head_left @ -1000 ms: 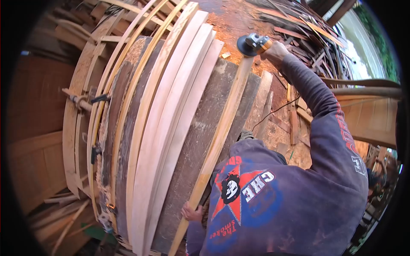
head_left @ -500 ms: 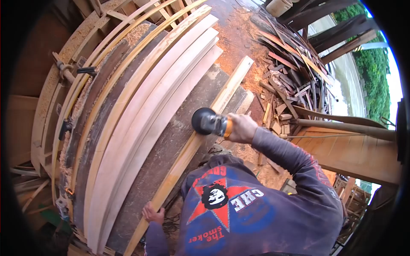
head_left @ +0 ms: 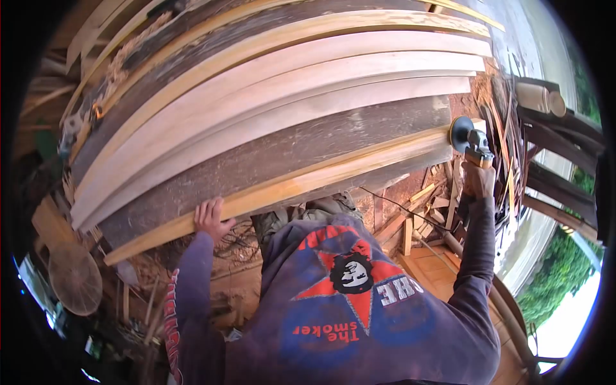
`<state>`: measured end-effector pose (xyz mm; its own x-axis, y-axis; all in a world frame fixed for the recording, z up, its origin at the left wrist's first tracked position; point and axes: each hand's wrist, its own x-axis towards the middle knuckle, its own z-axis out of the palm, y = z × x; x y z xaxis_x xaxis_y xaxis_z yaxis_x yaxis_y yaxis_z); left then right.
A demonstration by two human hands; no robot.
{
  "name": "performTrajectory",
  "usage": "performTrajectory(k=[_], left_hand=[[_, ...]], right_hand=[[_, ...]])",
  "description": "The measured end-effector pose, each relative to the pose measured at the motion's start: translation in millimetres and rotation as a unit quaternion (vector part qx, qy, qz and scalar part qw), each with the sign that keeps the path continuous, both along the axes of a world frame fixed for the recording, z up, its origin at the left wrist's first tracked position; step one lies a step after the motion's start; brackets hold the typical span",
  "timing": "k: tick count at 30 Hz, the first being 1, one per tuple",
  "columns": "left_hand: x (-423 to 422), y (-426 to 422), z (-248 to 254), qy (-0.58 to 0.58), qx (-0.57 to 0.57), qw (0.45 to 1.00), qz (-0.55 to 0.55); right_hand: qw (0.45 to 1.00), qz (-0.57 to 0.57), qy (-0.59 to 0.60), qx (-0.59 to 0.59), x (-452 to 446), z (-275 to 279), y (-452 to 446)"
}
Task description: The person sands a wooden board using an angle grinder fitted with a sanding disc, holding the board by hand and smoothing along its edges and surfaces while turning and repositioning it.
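One long, gently bowed strip [head_left: 321, 173] of pale yellow wood runs left to right along the near edge of a dark, scuffed bench [head_left: 321, 138]; smooth, pinkish curved planks [head_left: 276, 80] lie side by side on the far side of it; and there's the right hand [head_left: 479, 179], closed around the orange-and-metal body of a grinder [head_left: 476, 144], its round black disc up by the strip's right end; the left hand [head_left: 212, 217] sits toward the other end, fingers laid over the top, thumb spread along the near side, and whether it truly grips, I cannot tell, its palm being out of sight!

The disc covers a bit of the strip, so contact is hard to call; the farthest planks are cut off at the top; a round, brownish thing [head_left: 76, 282] at near left is too murky to name; now, half a second ago that grinder was around mid-strip; it has swept out to the right end, the view has swung round, and the left hand remains on the wood!
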<state>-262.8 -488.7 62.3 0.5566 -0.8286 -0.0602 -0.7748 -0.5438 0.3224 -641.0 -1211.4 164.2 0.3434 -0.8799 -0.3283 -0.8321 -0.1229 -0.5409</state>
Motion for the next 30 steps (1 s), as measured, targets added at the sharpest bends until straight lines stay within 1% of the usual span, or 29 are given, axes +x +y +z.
performTrajectory(k=[1,2,5,7,8,10,11,13,14,15,16,18,19,20,21,22,23,24,25,26,27,28,29,30], left_hand=[[0.2,-3.5,3.9,0.0,-0.015,1.0,-0.003],[-0.1,-6.1,3.9,-0.001,-0.033,0.999,-0.008],[-0.9,-7.4,1.4,-0.01,-0.038,0.999,-0.004],[1.3,-6.3,3.7,-0.002,-0.04,0.999,-0.008],[1.8,-4.4,3.9,0.008,-0.035,0.999,-0.008],[0.9,-2.4,4.2,0.021,-0.035,0.999,0.007],[3.5,-4.3,11.8,0.048,-0.027,0.998,0.003],[9.9,7.0,20.9,0.071,-0.074,0.994,-0.033],[12.9,14.4,17.8,0.075,-0.134,0.987,-0.048],[18.6,32.2,14.5,0.081,-0.196,0.975,-0.065],[26.2,61.7,14.3,0.078,-0.198,0.975,-0.058],[44.8,107.6,9.7,0.036,-0.249,0.966,0.06],[59.7,149.1,5.3,-0.006,-0.243,0.964,0.11],[75.1,192.1,1.9,-0.049,-0.233,0.957,0.168],[93.5,250.1,-0.6,-0.046,-0.202,0.949,0.237],[101.1,302.2,-5.3,-0.093,-0.181,0.908,0.366],[109.5,356.3,-4.4,-0.144,-0.097,0.876,0.45],[120.3,418.9,-15.9,-0.159,-0.076,0.832,0.526],[125.2,469.3,-23.7,-0.221,-0.021,0.774,0.593],[125.2,513.4,-36.9,-0.275,0.038,0.707,0.651],[133.3,544.9,-25.5,-0.163,-0.013,0.679,0.716],[139.4,583.6,-55.6,-0.224,-0.051,0.642,0.731],[148.0,604.8,-71.0,-0.183,-0.101,0.596,0.775],[155.5,600.9,-71.1,-0.111,-0.188,0.54,0.813]], right_hand=[[0.995,-0.042,0.088,0.012,18.9,14.5,16.5],[0.995,-0.035,0.092,0.008,29.8,19.5,37.9],[0.999,0.003,0.01,0.038,64.7,29.8,115.4],[0.995,0.036,-0.044,0.088,99.7,45.4,170.4],[0.994,0.073,-0.01,0.078,115.5,52.2,195.2],[0.988,0.072,-0.071,0.115,131.1,35.8,242.8],[0.986,0.092,-0.068,0.123,145.8,36.9,267.4],[0.982,0.125,-0.034,0.134,165.7,37.0,318.1],[0.981,0.137,-0.054,0.124,178.5,37.2,349.6],[0.981,0.147,-0.026,0.126,192.1,41.1,380.1],[0.98,0.155,0.004,0.125,204.1,44.7,409.0],[0.983,0.163,0.013,0.085,220.6,32.2,457.9],[0.976,0.156,-0.077,0.127,231.8,25.1,488.7],[0.973,0.202,-0.035,0.104,246.2,28.9,513.3],[0.974,0.199,0.04,0.098,259.6,36.2,545.6],[0.974,0.183,0.042,0.128,265.6,29.3,569.1],[0.971,0.195,-0.001,0.137,276.6,27.7,596.6],[0.964,0.214,0.006,0.155,291.1,32.9,619.5],[0.959,0.237,-0.002,0.155,299.6,34.5,634.6],[0.943,0.295,0.002,0.151,304.8,26.2,646.5],[0.942,0.306,-0.004,0.138,304.2,11.9,659.8],[0.933,0.323,-0.005,0.157,317.3,14.3,680.5],[0.933,0.324,0.019,0.158,319.8,3.9,694.9],[0.933,0.313,0.056,0.169,327.3,6.0,710.7]])
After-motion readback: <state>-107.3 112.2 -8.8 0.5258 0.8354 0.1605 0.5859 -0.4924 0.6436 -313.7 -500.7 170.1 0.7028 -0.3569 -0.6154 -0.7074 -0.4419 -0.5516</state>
